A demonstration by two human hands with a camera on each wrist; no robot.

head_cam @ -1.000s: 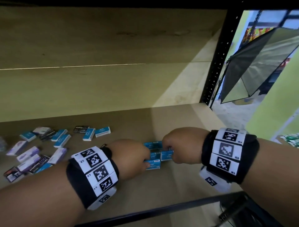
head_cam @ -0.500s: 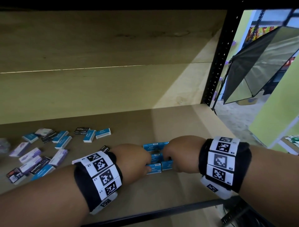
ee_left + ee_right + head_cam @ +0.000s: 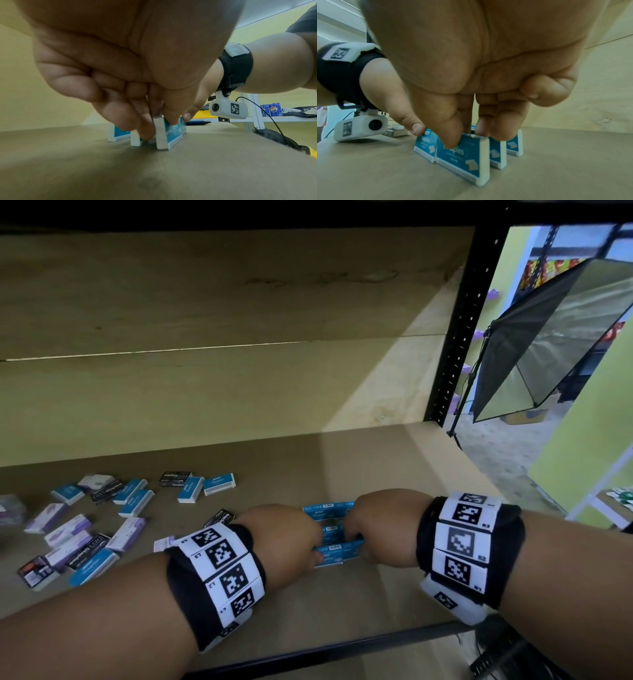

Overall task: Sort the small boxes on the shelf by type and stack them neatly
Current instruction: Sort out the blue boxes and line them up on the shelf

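Note:
Several blue staples boxes (image 3: pixel 330 556) stand on edge in a short row on the brown shelf board (image 3: pixel 376 467), between my two hands. My left hand (image 3: pixel 284 539) comes from the left; in the left wrist view its thumb and fingers (image 3: pixel 145 134) pinch the nearest blue box (image 3: pixel 169 135). My right hand (image 3: pixel 380 525) comes from the right; its thumb (image 3: pixel 450 142) and fingers pinch the top edge of a blue box (image 3: pixel 464 155). Two more blue boxes (image 3: pixel 496 154) stand behind that one. My hands hide most of the row in the head view.
A loose scatter of blue, purple and black small boxes (image 3: pixel 85 529) lies at the left of the shelf. One black box (image 3: pixel 221 518) lies just behind my left wrist. The black upright post (image 3: pixel 455 337) bounds the shelf on the right, and a black rail (image 3: pixel 342 648) runs along its front.
Both hands stay on the blue boxes and have drawn slightly closer together. The loose boxes at the left have not moved.

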